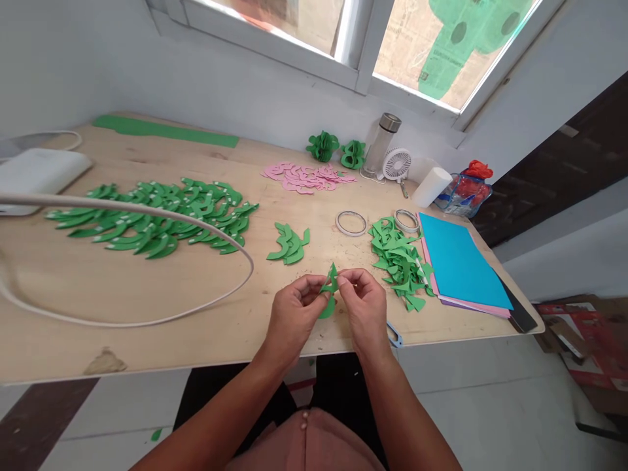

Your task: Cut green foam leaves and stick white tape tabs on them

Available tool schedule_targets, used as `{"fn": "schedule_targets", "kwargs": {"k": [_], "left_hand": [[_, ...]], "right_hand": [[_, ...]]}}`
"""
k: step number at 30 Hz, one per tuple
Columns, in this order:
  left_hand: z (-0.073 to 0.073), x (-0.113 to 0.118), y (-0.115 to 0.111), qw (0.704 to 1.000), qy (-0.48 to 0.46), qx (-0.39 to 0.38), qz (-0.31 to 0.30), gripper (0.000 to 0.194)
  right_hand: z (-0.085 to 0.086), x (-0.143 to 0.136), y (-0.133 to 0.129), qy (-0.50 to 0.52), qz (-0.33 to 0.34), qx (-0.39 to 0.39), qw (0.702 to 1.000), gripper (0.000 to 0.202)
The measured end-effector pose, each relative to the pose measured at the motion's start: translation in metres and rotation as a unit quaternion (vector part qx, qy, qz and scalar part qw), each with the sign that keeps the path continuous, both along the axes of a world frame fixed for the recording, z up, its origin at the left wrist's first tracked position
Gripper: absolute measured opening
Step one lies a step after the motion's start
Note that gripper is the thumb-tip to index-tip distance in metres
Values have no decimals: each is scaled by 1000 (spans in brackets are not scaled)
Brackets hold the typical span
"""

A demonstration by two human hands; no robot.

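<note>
Head view: green paper cutout (330, 288), curved leaf-like piece, pinched between both hands just above the near edge of the wooden table (147, 288); long axis roughly upright, pointed tip toward the window, rounded lower end toward the person. Flat matte green, partly hidden by fingers. Left hand (293, 317): fingertips closed on the cutout's left side. Right hand (366, 307): thumb and forefinger gripping its upper right edge. Small stack of green pieces (289, 243) lies just beyond the hands; heap of green scraps (400, 258) to the right, beside blue and pink sheets (458, 261). Two tape rolls (351, 223) beyond. Large spread of green leaves (157, 216) at left, crossed by a white cable (147, 209).
</note>
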State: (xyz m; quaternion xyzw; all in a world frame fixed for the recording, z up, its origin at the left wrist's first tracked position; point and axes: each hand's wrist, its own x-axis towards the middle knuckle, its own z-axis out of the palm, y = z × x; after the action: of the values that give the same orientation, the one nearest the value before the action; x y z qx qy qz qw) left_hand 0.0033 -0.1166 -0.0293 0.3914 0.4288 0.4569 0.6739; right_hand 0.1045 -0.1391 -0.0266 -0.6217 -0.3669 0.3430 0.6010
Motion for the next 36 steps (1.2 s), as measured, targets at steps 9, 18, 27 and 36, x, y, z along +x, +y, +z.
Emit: {"fn": "schedule_targets", "kwargs": {"k": [9, 18, 27, 36], "left_hand": [[-2, 2, 0, 1000, 4, 1, -10, 13], [-7, 2, 1, 999, 2, 32, -25, 14], [-8, 3, -3, 998, -18, 45, -29, 13], [-2, 1, -5, 998, -4, 50, -34, 12]], "right_hand": [[-7, 0, 2, -24, -21, -6, 999, 14], [-6, -2, 1, -44, -28, -7, 999, 12], [-5, -2, 0, -89, -41, -1, 995, 11], [4, -6, -5, -126, -55, 11, 990, 8]]}}
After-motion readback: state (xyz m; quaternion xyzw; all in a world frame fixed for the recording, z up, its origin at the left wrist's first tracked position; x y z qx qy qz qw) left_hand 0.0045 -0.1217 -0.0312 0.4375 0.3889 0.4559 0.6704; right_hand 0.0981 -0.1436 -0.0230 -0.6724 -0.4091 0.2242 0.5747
